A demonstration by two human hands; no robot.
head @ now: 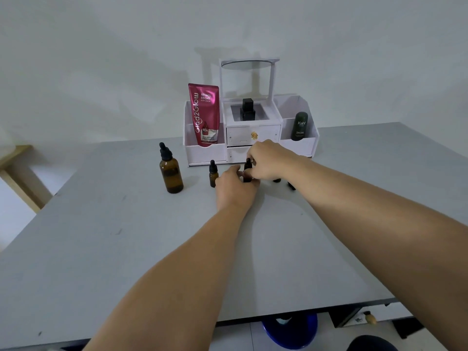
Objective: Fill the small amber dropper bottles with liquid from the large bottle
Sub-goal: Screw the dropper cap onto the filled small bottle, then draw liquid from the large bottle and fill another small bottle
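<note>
- We're on the opening step: our left hand (234,184) grips the body of a small bottle (246,176) at frame centre, and our right hand (269,160) pinches its black dropper cap (248,162).
- Next, we reckon, the cap needs unscrewing and lifting clear while the bottle is held upright.
- The large bottle (171,174) stands capped left of centre, with a second small bottle (213,174) between it and our hands.
- Upper centre, the pink tube (203,115) reads "Glad2Glow Retinol Bright Body Serum". The green bottle (301,126) reads "Kahf".
</note>
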